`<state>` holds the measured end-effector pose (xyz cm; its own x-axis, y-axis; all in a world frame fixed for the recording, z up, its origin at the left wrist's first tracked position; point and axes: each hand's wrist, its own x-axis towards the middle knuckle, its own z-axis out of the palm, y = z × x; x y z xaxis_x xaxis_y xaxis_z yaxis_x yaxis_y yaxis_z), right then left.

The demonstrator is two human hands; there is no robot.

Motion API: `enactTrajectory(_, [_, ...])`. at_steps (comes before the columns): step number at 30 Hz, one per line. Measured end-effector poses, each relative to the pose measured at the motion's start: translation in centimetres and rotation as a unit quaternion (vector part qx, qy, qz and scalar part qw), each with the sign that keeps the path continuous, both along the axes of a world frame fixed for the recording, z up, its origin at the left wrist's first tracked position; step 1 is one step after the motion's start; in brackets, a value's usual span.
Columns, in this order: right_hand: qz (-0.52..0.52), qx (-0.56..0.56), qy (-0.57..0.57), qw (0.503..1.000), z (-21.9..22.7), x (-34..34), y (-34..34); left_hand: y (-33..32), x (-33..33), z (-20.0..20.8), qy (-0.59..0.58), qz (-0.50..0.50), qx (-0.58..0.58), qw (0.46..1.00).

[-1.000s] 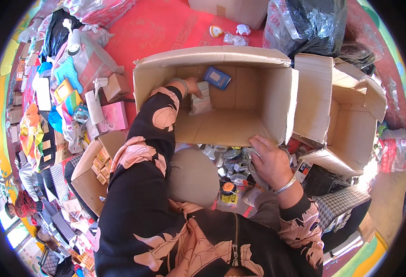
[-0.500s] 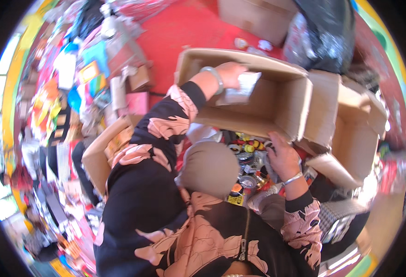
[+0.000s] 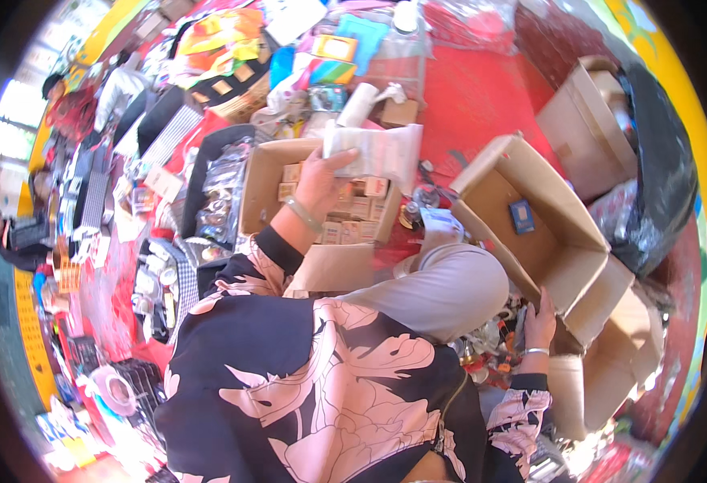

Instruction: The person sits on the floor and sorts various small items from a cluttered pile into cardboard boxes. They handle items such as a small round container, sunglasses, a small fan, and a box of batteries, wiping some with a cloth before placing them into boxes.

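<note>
My left hand (image 3: 319,191) pinches a pale, see-through plastic packet (image 3: 381,153); what is inside the packet is hard to make out. It is held over an open cardboard carton (image 3: 261,161) with rows of small boxes (image 3: 357,209) in it. To the right, my right hand (image 3: 540,326) grips the near edge of a larger cardboard box (image 3: 566,245), which is tilted. A small blue box (image 3: 522,216) lies inside that larger one. Loose small goods, some shiny metal, lie by my right hand, partly hidden by my knee (image 3: 466,286).
Another open cardboard box (image 3: 619,354) stands at the right. Behind are a closed carton (image 3: 591,129) and a black plastic bag (image 3: 659,169). A black bin of packaged items (image 3: 220,189) sits left of the carton. Mixed goods cover the red floor (image 3: 482,97) farther left.
My left hand has swung left with the packet, out of the larger box and over the carton of small boxes. My view has turned left. My right hand stays at the box edge.
</note>
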<state>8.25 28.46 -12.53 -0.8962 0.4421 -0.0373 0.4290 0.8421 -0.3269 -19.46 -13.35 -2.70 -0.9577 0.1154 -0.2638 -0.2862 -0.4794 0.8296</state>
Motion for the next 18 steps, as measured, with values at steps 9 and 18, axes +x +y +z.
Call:
enactTrajectory(9, [0.004,0.023,-0.005,1.0,-1.4,1.2,-2.4,-25.1,1.3,-3.6,-0.021,0.364,0.023,0.931])
enactTrajectory(18, [-0.017,0.047,-0.052,0.997,-2.7,2.9,-4.1,-35.5,9.1,-10.8,-0.154,0.511,0.098,0.84])
